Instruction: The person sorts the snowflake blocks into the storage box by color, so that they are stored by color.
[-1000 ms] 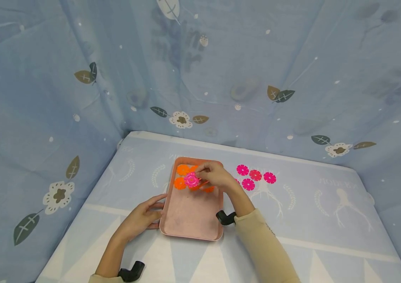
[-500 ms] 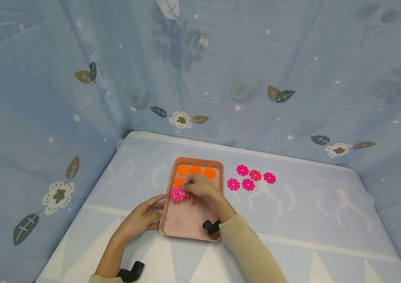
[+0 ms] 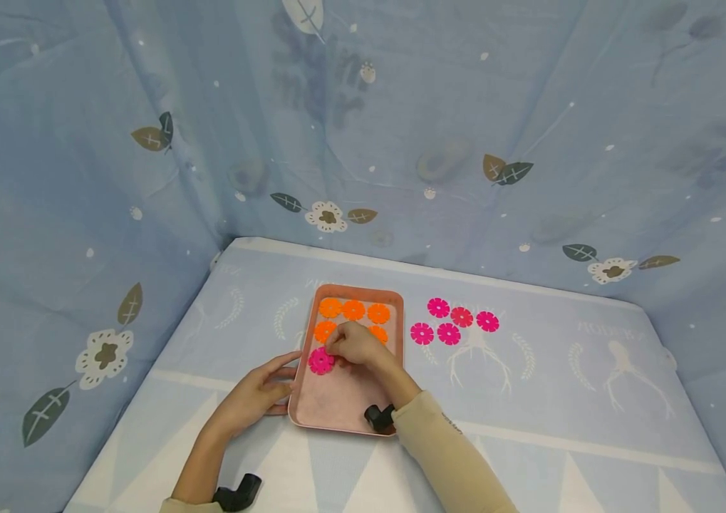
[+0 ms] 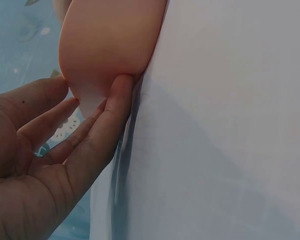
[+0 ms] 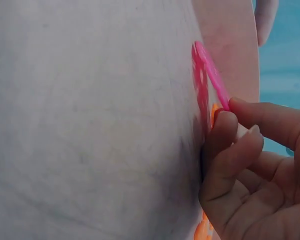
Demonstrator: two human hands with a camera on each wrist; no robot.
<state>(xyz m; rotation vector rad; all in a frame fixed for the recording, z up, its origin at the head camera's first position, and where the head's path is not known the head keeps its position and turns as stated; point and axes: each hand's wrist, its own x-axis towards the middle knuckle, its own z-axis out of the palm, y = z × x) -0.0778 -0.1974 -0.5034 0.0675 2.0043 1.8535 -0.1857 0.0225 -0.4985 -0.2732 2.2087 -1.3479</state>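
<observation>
My right hand (image 3: 358, 345) pinches a pink notched building disc (image 3: 320, 361) by its edge, between thumb and finger. In the right wrist view the disc (image 5: 213, 75) tilts, its far edge low at the floor of the tray. The shallow pink tray (image 3: 330, 410) holds orange notched discs (image 3: 353, 310): a row of three at the back, with more in front of them, partly covered by my right hand. My left hand (image 3: 256, 394) rests its extended fingers against the tray's left side; the left wrist view has the fingertips (image 4: 122, 85) at the tray's outer wall.
Several pink notched discs (image 3: 449, 333), one of them redder (image 3: 462, 317), lie flat on the patterned tablecloth (image 3: 555, 385) right of the tray. A blue printed curtain (image 3: 401, 142) rises behind the table. Black camera mounts (image 3: 239, 491) are on both wrists.
My right hand has moved toward me and left with the pink disc, from over the orange discs to in front of them, and lowered it. The left hand stays in place.
</observation>
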